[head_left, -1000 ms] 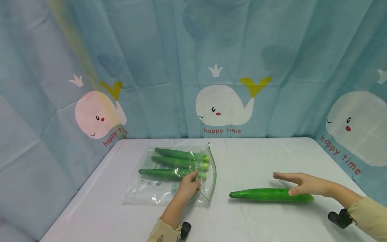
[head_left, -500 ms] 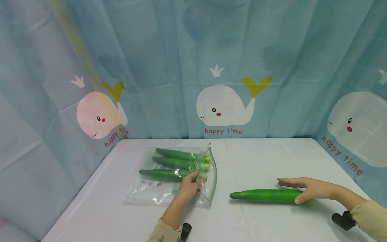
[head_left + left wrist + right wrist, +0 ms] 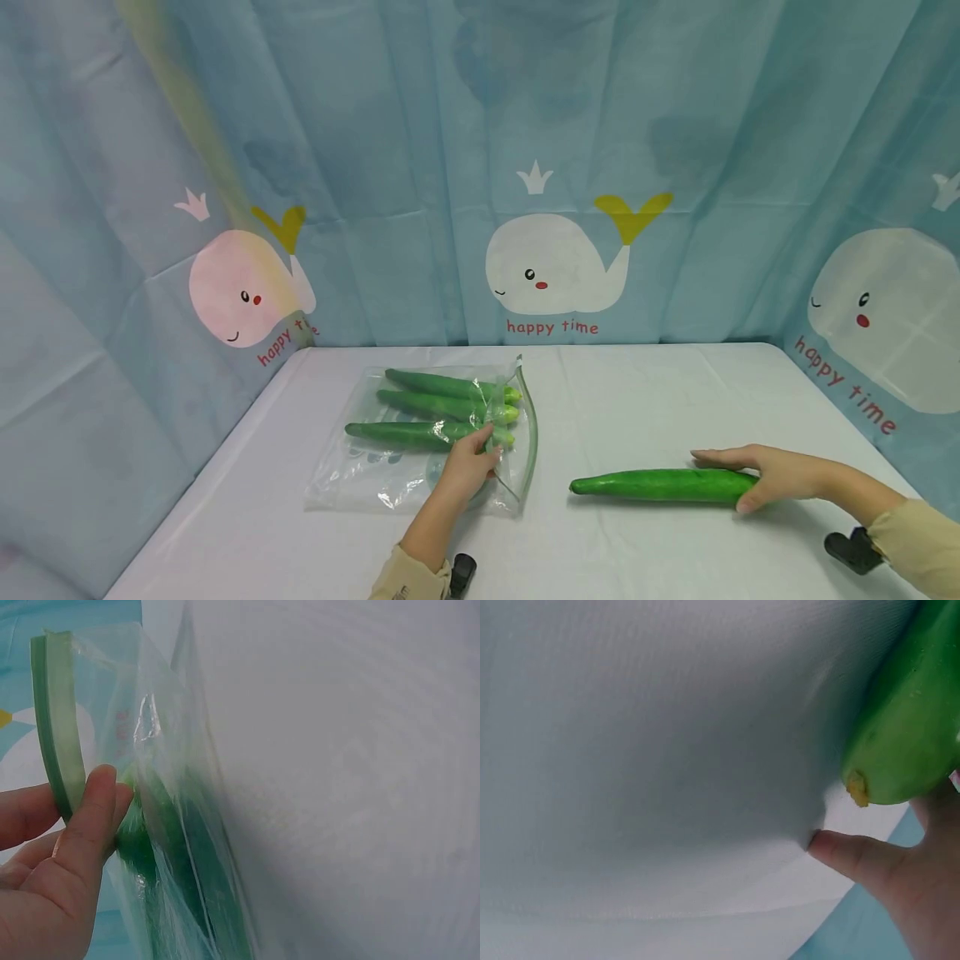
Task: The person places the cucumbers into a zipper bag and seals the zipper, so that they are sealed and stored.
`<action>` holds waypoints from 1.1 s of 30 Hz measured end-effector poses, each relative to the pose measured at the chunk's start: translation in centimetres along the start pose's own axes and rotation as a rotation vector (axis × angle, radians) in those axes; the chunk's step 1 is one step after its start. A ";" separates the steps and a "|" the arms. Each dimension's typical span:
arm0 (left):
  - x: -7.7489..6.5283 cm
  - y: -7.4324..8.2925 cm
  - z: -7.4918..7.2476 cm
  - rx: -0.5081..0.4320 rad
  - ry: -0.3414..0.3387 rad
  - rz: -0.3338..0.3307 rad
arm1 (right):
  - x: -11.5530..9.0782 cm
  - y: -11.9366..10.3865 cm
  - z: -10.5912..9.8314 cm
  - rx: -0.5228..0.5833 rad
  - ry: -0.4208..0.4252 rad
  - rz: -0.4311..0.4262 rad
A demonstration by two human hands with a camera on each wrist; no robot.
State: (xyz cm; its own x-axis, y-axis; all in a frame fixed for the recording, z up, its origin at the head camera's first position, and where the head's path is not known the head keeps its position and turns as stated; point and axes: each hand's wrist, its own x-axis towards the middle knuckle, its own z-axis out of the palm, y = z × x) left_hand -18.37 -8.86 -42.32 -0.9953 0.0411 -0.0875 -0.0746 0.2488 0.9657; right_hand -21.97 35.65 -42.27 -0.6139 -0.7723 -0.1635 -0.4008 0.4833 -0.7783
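Right grip [image 3: 787,477] arches wide over a loose cucumber [image 3: 652,485] lying toward the right edge of the table [image 3: 675,400], thumb apart; closing evenly should keep it level; left grip [image 3: 468,462] pinches the bag [image 3: 397,475], best steadied.

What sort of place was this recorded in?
Likely a staged recording booth: blue curtains with whale prints hang behind and on both sides of a white-covered table, and a black device shows at each wrist. The room beyond is hidden.
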 end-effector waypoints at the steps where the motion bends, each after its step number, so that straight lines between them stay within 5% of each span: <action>1: 0.0 0.0 0.0 0.000 0.002 -0.001 | 0.0 0.0 0.0 -0.012 0.006 0.015; 10: 0.0 -0.1 0.1 0.009 0.016 0.002 | 0.3 -1.6 -0.6 -0.084 -0.020 0.102; 20: 0.3 -0.2 0.1 0.007 0.025 -0.006 | 0.0 -4.2 -1.7 0.106 0.043 0.194; 27: 0.2 0.0 0.1 0.001 0.018 -0.015 | -0.1 -4.4 -1.8 0.364 0.087 0.121; 33: 0.2 0.2 0.0 -0.015 0.010 -0.013 | 0.6 -4.7 -1.4 0.464 0.166 0.125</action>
State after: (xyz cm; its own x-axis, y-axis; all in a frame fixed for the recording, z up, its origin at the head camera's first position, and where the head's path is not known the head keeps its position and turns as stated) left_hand -18.55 -8.78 -42.16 -0.9948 0.0280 -0.0978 -0.0886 0.2346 0.9681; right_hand -21.39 33.50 -37.89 -0.7527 -0.6261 -0.2035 0.0043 0.3045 -0.9525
